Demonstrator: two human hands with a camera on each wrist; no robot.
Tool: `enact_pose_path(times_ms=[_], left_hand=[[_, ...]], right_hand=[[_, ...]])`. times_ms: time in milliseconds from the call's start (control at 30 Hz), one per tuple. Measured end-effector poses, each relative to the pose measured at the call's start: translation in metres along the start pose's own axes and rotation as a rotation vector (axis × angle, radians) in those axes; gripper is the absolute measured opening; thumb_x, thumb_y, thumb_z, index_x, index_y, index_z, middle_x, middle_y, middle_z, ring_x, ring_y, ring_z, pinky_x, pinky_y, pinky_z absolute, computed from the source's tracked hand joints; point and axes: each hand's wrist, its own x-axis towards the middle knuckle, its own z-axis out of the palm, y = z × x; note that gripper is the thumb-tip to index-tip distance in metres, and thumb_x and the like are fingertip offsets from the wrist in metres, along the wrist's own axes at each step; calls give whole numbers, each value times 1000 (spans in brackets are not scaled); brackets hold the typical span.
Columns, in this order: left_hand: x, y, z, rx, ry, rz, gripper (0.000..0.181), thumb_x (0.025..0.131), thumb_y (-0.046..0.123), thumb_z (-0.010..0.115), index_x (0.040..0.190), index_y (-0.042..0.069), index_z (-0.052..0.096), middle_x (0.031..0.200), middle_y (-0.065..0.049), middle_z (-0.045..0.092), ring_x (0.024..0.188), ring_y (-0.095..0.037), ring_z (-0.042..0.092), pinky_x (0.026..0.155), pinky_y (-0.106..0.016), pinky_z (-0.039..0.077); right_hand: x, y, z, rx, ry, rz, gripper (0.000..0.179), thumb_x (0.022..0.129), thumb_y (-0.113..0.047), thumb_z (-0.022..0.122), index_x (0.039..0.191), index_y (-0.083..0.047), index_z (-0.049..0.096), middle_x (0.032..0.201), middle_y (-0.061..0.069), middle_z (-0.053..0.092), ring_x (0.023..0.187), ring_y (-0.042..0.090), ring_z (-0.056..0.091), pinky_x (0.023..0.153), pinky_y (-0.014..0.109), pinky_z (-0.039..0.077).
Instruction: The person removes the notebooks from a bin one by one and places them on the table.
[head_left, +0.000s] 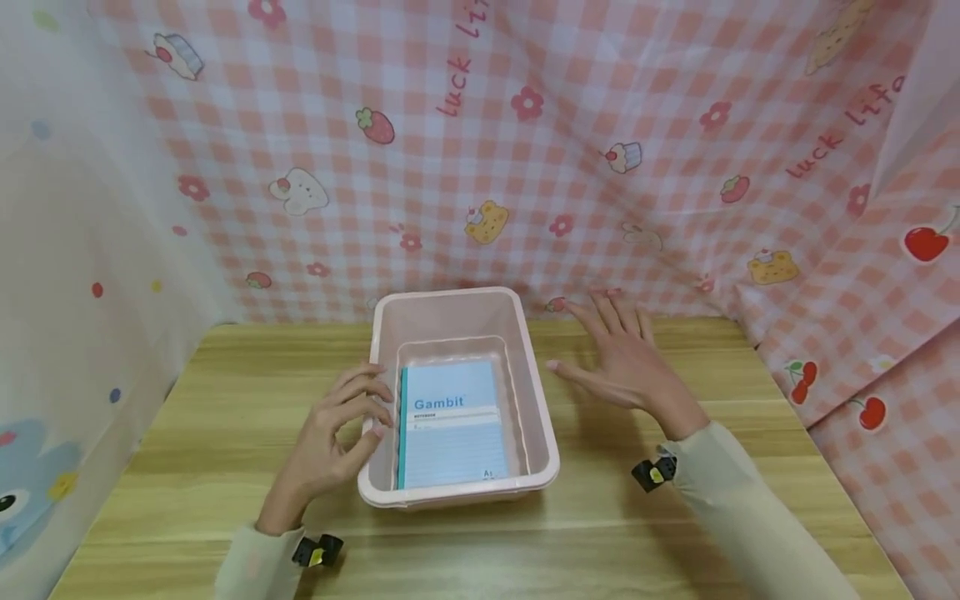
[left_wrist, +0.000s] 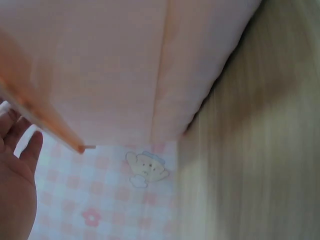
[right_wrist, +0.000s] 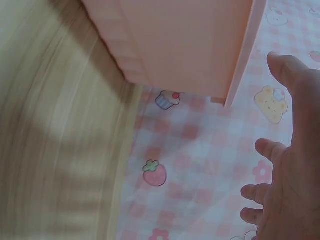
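A pale pink plastic bin [head_left: 540,417] stands on the wooden table, and in it lies a light blue notebook [head_left: 453,450] with a green spine and "Gambit" on its cover. My left hand [head_left: 333,429] is at the bin's left rim, its fingers loosely bent with the tips over the edge; whether they touch it I cannot tell. To the right of the bin my right hand [head_left: 626,362] hovers above the table, fingers spread and holding nothing. The right wrist view shows those fingers apart from the bin's side wall [right_wrist: 185,45].
The wooden table [head_left: 247,400] extends around the bin. Behind it hangs a pink checked cloth [head_left: 420,183], which continues along the right side. A pale printed cloth [head_left: 97,208] borders the left. Both wrists carry small black devices.
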Motion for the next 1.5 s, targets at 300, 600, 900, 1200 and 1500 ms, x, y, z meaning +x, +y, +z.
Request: enact_pose_path(times_ms=[300,600,900,1200,1500], left_hand=[[3,-6,12,-102,48,66,23,72,-5,59,66,17,56,81,-7,59,97,-25,54,123,-42,32],[0,-6,19,-133,88,36,24,72,-8,53,64,15,53,84,-5,60,96,-22,52,124,-40,30],[3,-5,18,-139,95,26,25,70,-8,52,62,15,52,84,-4,60,96,-22,53,124,-40,30],[3,-6,19,-151,109,35,24,71,-8,52,63,14,52,81,-7,59,96,-22,52,124,-40,29],[2,-6,20,-147,113,37,25,71,-9,52,63,15,53,82,-7,60,95,-22,52,124,-41,29]], right_hand=[[8,-18,-9,-8,15,-36,90,87,-79,50,162,-42,18,173,12,10,159,41,9,123,66,1],[21,-43,-16,9,3,-76,90,87,-79,52,162,-41,20,173,9,8,159,41,5,123,65,2],[34,-69,-27,11,-10,-89,87,88,-79,47,161,-47,16,173,7,9,159,38,7,123,66,5],[52,-95,-36,10,-33,-84,91,87,-82,44,163,-36,20,174,4,6,160,35,6,125,63,6],[65,-123,-29,36,-65,-35,93,84,-80,51,161,-37,23,174,7,4,160,36,4,123,67,6]])
